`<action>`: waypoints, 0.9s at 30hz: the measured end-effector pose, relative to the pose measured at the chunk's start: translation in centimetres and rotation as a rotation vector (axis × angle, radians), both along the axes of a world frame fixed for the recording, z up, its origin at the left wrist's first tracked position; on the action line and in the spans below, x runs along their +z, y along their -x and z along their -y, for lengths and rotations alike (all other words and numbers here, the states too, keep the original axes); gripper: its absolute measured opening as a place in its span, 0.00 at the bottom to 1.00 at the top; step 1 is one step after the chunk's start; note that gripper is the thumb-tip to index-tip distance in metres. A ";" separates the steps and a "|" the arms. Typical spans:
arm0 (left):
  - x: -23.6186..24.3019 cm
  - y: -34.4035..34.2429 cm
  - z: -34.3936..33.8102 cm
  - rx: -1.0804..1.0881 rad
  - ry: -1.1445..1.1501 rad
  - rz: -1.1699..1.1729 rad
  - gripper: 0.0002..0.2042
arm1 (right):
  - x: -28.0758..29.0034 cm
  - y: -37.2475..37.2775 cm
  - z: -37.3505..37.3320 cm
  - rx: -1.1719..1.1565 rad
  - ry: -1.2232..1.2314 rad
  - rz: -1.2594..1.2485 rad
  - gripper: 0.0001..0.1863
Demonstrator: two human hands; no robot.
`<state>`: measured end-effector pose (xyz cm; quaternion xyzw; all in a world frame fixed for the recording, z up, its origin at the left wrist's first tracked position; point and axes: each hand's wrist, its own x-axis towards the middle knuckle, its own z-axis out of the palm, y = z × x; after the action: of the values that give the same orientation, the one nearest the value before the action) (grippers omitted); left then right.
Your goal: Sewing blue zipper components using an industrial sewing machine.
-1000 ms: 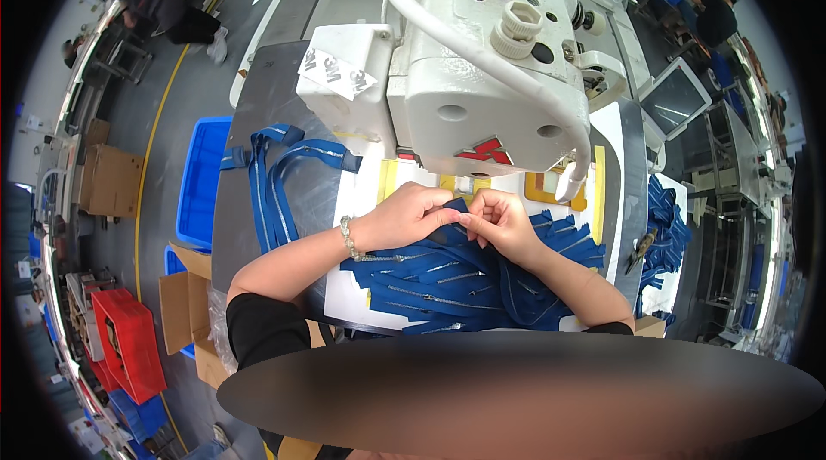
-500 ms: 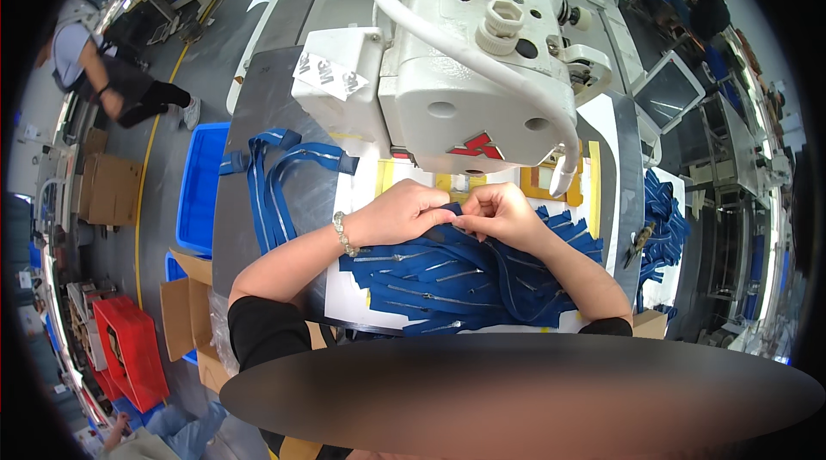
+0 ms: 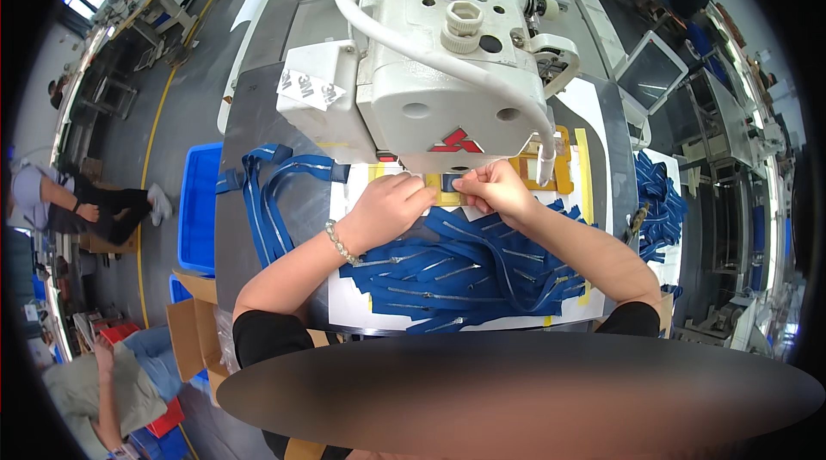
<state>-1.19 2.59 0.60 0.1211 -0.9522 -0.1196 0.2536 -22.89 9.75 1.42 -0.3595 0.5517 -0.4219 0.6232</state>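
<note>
Under the white head of an industrial sewing machine (image 3: 447, 107), a small dark blue fabric piece (image 3: 447, 182) lies in a yellow frame (image 3: 445, 199). My right hand (image 3: 499, 191) is closed in a pinch at the piece's right edge. At the frame's left side is my left hand (image 3: 389, 212), its fingers closed together; what they hold, if anything, is hidden. Close below both hands spreads a pile of blue zipper strips (image 3: 430, 275) on white board. One long strip (image 3: 510, 275) curves over the pile's right part.
More blue zipper strips (image 3: 261, 202) lie on the table's left. Another pile (image 3: 658, 206) sits far right, past a pair of thread snips (image 3: 637, 219). Blue bin (image 3: 199, 210) and cardboard box (image 3: 196, 322) stand left. A monitor (image 3: 651, 71) stands right; other people are leftward.
Both hands have moved forward to the yellow frame. The dark blue piece, earlier pinched between them, now lies in that frame. The view has shifted slightly, and a person at left has moved.
</note>
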 end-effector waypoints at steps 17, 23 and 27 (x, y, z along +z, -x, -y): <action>-0.3 0.4 0.6 -0.034 0.162 0.129 0.21 | 1.8 1.1 2.4 0.245 -0.224 -0.269 0.11; -0.6 0.4 0.9 -0.021 0.153 0.163 0.19 | 3.3 1.4 2.9 0.370 -0.086 -0.509 0.11; -0.7 0.1 1.0 -0.021 0.158 0.162 0.20 | -0.3 3.0 1.7 0.218 0.759 -0.778 0.06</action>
<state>-1.34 1.63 -0.12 0.1003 -0.9772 -0.0366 0.1834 -25.91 8.03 1.08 -0.7431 0.5101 -0.3604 0.2403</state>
